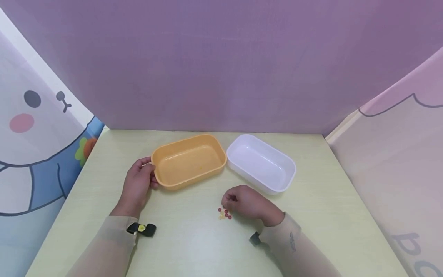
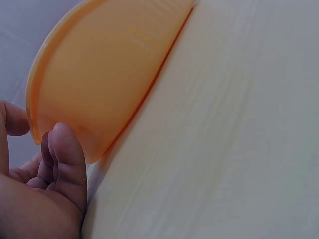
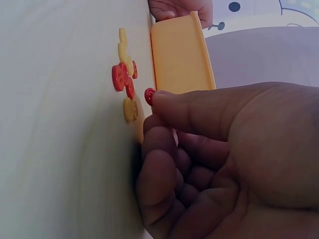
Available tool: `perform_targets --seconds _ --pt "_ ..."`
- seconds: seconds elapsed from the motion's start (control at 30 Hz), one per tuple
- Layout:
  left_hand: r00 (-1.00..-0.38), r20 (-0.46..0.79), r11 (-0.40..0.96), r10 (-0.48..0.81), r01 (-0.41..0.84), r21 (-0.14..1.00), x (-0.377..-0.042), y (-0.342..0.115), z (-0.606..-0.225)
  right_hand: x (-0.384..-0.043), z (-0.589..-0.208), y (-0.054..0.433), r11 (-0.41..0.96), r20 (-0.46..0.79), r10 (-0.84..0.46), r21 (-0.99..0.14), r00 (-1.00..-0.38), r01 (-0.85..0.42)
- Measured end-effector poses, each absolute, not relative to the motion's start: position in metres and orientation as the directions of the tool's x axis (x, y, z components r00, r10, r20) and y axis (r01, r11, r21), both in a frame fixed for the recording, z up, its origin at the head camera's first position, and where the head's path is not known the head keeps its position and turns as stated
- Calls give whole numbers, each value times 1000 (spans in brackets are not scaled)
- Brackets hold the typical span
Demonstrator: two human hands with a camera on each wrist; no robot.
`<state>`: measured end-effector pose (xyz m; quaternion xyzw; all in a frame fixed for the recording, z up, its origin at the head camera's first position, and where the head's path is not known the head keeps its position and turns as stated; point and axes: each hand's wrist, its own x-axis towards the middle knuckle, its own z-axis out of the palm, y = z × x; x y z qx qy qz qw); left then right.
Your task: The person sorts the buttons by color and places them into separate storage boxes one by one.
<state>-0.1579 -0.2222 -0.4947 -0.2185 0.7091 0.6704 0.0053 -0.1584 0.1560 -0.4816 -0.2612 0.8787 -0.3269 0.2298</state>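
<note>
My left hand [image 1: 136, 182] holds the left end of an orange plastic tray [image 1: 188, 182], its fingers at the rim. In the left wrist view, fingers [image 2: 67, 154] lie against the tray's outer wall [image 2: 94, 89]. My right hand [image 1: 247, 202] is low over the table, just right of a small cluster of red and yellow buttons [image 1: 226, 215]. Seen from the right wrist, a red button [image 3: 149, 96] is pinched at the thumb tip. The loose red button [image 3: 118, 77] and yellow button [image 3: 130, 109] lie on the tabletop beside the fingers.
A white plastic tray [image 1: 257, 163] stands right of the orange one, their corners close together. Inside the orange tray is a tiny yellow piece [image 1: 201, 167]. A purple wall panel [image 1: 221, 77] rises behind the pale table [image 1: 194, 238], with printed curtains on both sides.
</note>
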Motion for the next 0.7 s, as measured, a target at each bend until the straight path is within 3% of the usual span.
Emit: perform_targets --seconds 0.37,0.7 --pt "-900 -301 16 -315 -322 947 -157 -220 -493 -163 -485 158 650 -243 -518 -735 -820 -193" --pt "-901 -304 7 -311 -322 947 -158 -220 -494 -168 -481 162 534 -315 -479 -845 -820 13"
